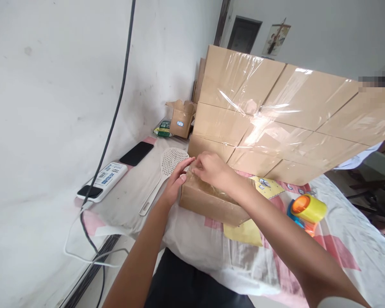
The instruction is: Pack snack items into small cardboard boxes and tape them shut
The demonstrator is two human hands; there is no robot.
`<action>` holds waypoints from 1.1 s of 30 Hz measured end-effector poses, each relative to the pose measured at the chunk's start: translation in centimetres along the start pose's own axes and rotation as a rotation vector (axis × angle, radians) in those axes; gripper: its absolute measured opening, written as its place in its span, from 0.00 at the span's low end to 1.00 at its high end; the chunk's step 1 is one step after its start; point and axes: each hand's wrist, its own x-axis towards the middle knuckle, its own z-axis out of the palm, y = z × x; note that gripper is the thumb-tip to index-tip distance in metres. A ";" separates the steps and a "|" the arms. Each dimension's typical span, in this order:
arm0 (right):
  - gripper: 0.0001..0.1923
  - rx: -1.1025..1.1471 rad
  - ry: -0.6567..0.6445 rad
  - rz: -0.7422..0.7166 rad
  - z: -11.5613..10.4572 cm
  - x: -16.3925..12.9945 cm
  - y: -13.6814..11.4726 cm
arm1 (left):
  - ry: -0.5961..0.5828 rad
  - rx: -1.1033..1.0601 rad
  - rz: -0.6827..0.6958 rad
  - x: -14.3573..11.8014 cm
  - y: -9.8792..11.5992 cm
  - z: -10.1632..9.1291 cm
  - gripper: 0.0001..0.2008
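Observation:
A small brown cardboard box (211,208) lies on the cloth in front of me, with shiny clear tape (216,190) across its top. At the box's left end, my left hand (176,179) rests against the corner, its fingers stretched out. My right hand (211,169) reaches over the top with fingers bent and pressed together at the tape near the same end. Its fingertips partly hide what they pinch. Just left of my left hand lies a white slotted skimmer (173,161). A yellow tape dispenser roll (316,208) with orange and blue parts sits to the right.
Behind the box stands a tall stack of taped cartons (244,115). A black phone (137,153) and a white labelled box (111,179) lie along the left wall, near a hanging black cable (122,85). Farther back are an opened carton (181,119) and a green packet (163,128).

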 end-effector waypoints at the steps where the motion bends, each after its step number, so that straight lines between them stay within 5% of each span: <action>1: 0.16 0.005 0.027 0.016 0.0 0.0 0.1 | -0.002 0.009 0.017 -0.2 0.2 0.1 0.26; 4: 0.31 -0.024 0.078 0.060 -0.2 -0.1 0.3 | 0.012 0.126 0.104 -0.8 0.7 0.2 0.23; 8: 0.22 -0.072 0.092 0.093 -0.3 -0.1 0.3 | 0.125 0.520 0.277 -1.7 1.3 0.4 0.19; 13: 0.26 0.029 0.076 0.044 0.2 -0.2 0.9 | 0.280 0.853 0.413 -2.7 1.4 0.7 0.16; 25: 0.21 0.073 -0.005 -0.010 0.9 0.3 2.0 | 0.207 0.989 0.568 -3.6 2.5 1.9 0.13; 30: 0.19 0.065 -0.008 0.049 0.4 0.1 1.0 | 0.202 1.007 0.482 -4.4 2.6 2.4 0.13; 33: 0.14 0.009 0.101 0.106 -1.0 -0.5 2.4 | 0.202 0.985 0.436 -4.6 3.0 2.8 0.13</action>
